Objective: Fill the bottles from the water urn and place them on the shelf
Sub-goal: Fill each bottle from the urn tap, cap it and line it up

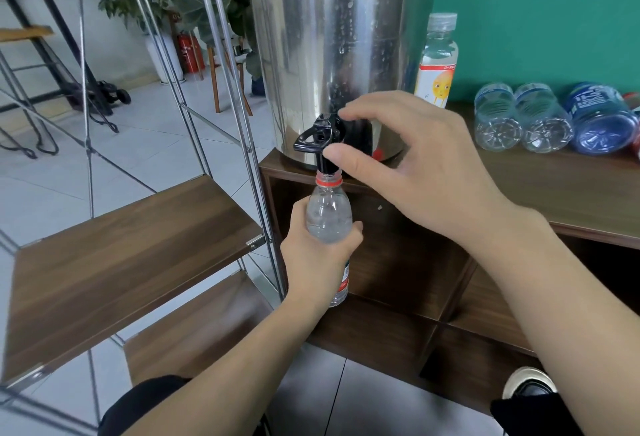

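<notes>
Water urn (329, 37) on a wooden cabinet (571, 193), its black tap (320, 139) overhanging the front edge. The left hand (313, 255) grips a clear bottle (329, 214) upright, mouth directly under the spout (red neck ring just below the nozzle). The right hand (412, 165) hovers at the tap, fingers loosely curled, thumb and forefinger apart; contact with the lever cannot be told. At 3 o'clock from the urn, three empty bottles (554, 117) lie on their sides; one labelled bottle (438, 58) stands upright. At 8 o'clock, a wooden shelf (121, 255).
</notes>
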### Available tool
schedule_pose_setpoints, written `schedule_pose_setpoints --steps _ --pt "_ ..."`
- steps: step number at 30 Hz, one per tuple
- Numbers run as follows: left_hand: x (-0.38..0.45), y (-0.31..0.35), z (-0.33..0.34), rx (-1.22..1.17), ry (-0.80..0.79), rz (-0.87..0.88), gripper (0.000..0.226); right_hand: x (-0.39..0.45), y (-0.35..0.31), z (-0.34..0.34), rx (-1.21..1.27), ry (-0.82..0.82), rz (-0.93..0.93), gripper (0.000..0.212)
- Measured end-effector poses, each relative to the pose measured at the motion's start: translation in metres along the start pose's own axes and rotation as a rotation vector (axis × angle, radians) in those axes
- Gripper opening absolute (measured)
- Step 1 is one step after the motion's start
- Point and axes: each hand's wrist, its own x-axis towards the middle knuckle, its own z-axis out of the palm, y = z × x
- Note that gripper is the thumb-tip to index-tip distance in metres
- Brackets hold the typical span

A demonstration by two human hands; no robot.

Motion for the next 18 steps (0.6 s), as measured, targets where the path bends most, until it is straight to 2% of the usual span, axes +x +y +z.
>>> schedule_pose_setpoints --steps 7,18 --pt "0.003 -0.003 0.001 -0.006 0.017 -0.003 0.056 0.011 -0.007 0.018 0.053 -0.066 -0.041 0.032" --pt "0.002 -0.001 0.002 -0.008 0.016 -0.020 0.055 0.015 -0.006 0.021 0.013 -0.002 -0.113 0.026"
